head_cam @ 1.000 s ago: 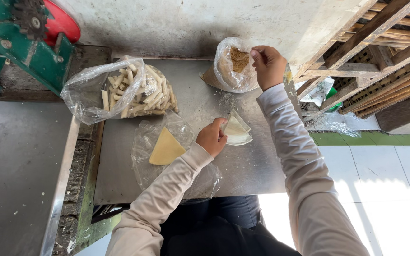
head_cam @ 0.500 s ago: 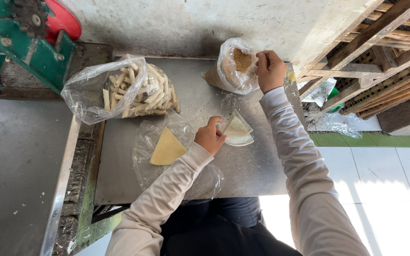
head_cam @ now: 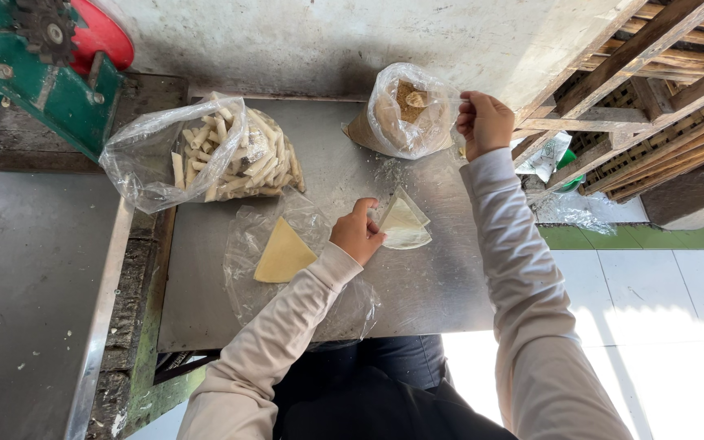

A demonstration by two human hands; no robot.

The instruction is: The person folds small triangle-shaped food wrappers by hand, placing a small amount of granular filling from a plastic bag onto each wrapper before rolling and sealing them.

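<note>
The steel worktop (head_cam: 417, 285) is the biggest thing here, smooth and a little dusted with crumbs, so thin sheets would slide on it easily; it stands against a pale wall with a green and red machine (head_cam: 34, 65) at the far left, wooden slats at the far right and white floor tiles on the near right. On its far left lies a clear bag of pale rolled sticks (head_cam: 222, 155), light and brittle-looking, and on the far side sits a smaller bag of brown filling (head_cam: 405, 114) — soft, loose stuff in slack plastic. The right hand (head_cam: 486, 122) has its fingers pinched on that bag's mouth. In the middle a yellow triangular wrapper (head_cam: 283, 253) rests on a plastic sheet. Just right of it the left hand (head_cam: 358, 232) presses its fingers on a pale folded wrapper (head_cam: 405, 224) — thin, limp, easily torn, best taken by its edge or corner.
</note>
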